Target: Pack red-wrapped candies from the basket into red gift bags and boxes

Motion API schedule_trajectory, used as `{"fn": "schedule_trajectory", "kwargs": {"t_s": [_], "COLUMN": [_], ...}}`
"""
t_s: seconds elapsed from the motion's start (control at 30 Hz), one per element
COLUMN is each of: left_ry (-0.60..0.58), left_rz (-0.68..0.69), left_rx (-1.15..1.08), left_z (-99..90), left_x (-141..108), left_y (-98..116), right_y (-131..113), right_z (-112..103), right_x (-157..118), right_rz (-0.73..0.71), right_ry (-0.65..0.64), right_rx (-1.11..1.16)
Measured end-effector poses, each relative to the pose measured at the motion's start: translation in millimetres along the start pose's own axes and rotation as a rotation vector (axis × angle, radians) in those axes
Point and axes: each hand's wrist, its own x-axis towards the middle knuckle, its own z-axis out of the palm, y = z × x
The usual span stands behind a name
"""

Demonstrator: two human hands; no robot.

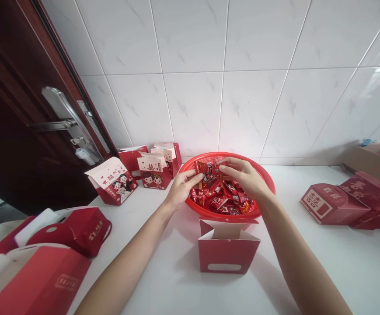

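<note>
A red plastic basket (268, 181) stands against the wall, filled with red-wrapped candies (221, 199). My left hand (183, 187) reaches over its left side, thumb and fingers closed on a red candy packet (203, 168). From the right, my right hand (244, 175) comes over the basket with thumb and fingers pinched on a red wrapped candy (218, 168). The two packets are close together, and where one ends is hard to make out. In front of the basket, between my forearms, an open red paper gift box (229, 253) stands upright.
Several printed gift boxes (153, 173) stand at the back left, with another box (113, 181) nearer the door. Larger red boxes (45, 275) lie at the front left. More red boxes (334, 203) and a cardboard carton (373, 162) are on the right. A dark door (15, 144) borders the left.
</note>
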Motion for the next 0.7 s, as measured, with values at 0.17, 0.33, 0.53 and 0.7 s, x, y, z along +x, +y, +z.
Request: {"fn": "schedule_trajectory", "kwargs": {"t_s": [0.17, 0.33, 0.53, 0.7], "left_ry": [0.010, 0.049, 0.127, 0.138], "left_rz": [0.013, 0.054, 0.110, 0.110], "left_rx": [0.020, 0.082, 0.210, 0.246], "left_z": [1.3, 1.3, 2.3, 4.5], "left_x": [-0.4, -0.7, -2.1, -4.9], "left_y": [0.4, -4.2, -8.3, -5.9], "right_y": [2.3, 6.8, 9.1, 14.9], "right_z": [-2.2, 2.8, 13.8, 16.5], "right_x": [-0.5, 0.3, 1.3, 3.2], "right_rz": [0.036, 0.076, 0.124, 0.145], "right_ry": [-0.091, -0.067, 0.006, 0.018], "right_rx": [-0.019, -0.034, 0.026, 0.025]}}
